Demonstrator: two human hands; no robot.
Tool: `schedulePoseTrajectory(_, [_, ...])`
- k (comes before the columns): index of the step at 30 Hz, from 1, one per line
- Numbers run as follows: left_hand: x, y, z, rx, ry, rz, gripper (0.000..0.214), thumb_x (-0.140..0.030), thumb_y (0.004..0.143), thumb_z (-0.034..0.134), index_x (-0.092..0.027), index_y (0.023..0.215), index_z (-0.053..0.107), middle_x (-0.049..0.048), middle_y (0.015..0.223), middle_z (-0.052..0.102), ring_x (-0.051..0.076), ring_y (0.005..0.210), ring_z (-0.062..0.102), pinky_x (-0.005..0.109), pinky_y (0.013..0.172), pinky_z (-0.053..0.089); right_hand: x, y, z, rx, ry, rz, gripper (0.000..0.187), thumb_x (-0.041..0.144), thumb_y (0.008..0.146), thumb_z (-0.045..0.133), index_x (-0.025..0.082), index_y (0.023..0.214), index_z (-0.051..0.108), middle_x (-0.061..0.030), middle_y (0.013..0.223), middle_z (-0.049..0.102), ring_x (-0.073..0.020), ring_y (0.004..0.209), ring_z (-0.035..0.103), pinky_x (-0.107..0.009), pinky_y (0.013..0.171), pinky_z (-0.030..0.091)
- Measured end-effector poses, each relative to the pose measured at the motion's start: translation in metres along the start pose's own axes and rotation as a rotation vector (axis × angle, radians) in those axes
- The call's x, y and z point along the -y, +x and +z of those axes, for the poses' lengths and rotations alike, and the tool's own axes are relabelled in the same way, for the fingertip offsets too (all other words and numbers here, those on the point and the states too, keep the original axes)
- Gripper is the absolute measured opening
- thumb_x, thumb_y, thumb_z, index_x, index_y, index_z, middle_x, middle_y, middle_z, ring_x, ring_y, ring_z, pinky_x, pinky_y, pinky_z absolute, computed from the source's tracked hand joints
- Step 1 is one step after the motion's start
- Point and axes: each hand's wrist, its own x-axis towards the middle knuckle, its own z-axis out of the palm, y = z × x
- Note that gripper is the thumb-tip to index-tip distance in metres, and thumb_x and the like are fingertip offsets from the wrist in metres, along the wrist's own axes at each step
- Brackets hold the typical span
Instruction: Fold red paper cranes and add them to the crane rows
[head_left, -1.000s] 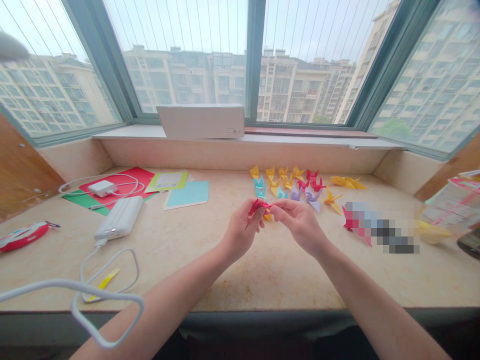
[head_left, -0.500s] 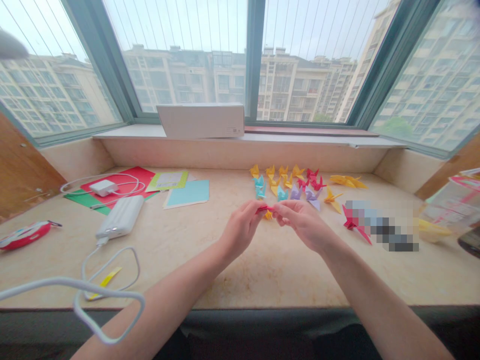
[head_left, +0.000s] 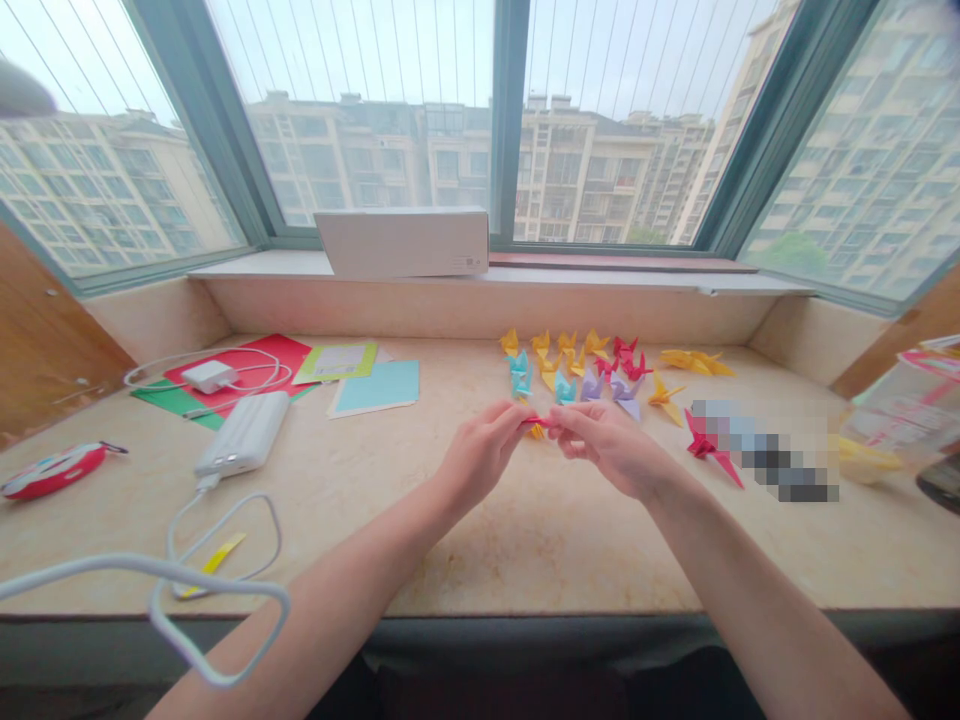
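Between my two hands, above the counter, is a small folded piece of red paper (head_left: 535,421), mostly hidden by fingers. My left hand (head_left: 491,440) pinches its left end. The thumb and fingers of my right hand (head_left: 600,440) close on its right end. Just behind the hands stand several folded paper cranes: yellow ones (head_left: 596,343), blue ones (head_left: 520,374), purple ones (head_left: 625,392) and red ones (head_left: 626,358). A yellow crane (head_left: 665,397) sits to the right of the group, and a larger red crane (head_left: 709,448) lies nearer my right forearm.
At left lie red paper (head_left: 274,352), blue paper (head_left: 379,388), a white power bank (head_left: 244,432) with a looping cable (head_left: 217,678), a charger (head_left: 209,376) and a red-and-white pouch (head_left: 60,470). A white box (head_left: 401,243) stands on the sill. A clear container (head_left: 900,410) is at right.
My fingers have shifted slightly on the red paper, and the right hand sits a little further right. The things on the counter stay put.
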Motion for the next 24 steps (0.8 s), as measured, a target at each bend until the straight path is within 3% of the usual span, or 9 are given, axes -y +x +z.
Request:
schedulePoseTrajectory(9, [0.0,0.0,0.002,0.03,-0.046,-0.004,0.021,-0.029,0.099,0.045,-0.022,0.103,0.064,0.0065,0.095,0.068,0.019,0.087,0.064,0.029,0.077,0.048,-0.003,0.0,-0.002,0.046,-0.062,0.001,0.029,0.045,0.075,0.075,0.016,0.075,0.072,0.0031,0.062,0.051,-0.0097,0.057,0.038,-0.026,0.054,0.03])
schedulePoseTrajectory(17, [-0.005,0.001,0.01,-0.037,-0.354,-0.204,0.024,-0.039,0.097,0.048,-0.019,0.091,0.059,-0.0002,0.069,0.061,0.013,0.062,0.057,0.026,0.062,0.045,0.0,-0.001,0.002,-0.115,-0.366,-0.167,0.031,0.047,0.081,0.068,0.017,0.078,0.074,-0.0011,0.065,0.064,-0.0129,0.06,0.051,-0.026,0.055,0.039])
schedulePoseTrajectory(24, [-0.005,0.001,0.013,-0.092,-0.465,-0.271,0.028,-0.046,0.094,0.052,-0.019,0.09,0.058,-0.0024,0.065,0.058,0.011,0.057,0.055,0.024,0.059,0.045,-0.002,-0.004,0.018,-0.243,-0.407,-0.302,0.026,0.043,0.084,0.067,0.018,0.083,0.073,-0.0035,0.074,0.072,-0.0162,0.063,0.06,-0.028,0.058,0.046])
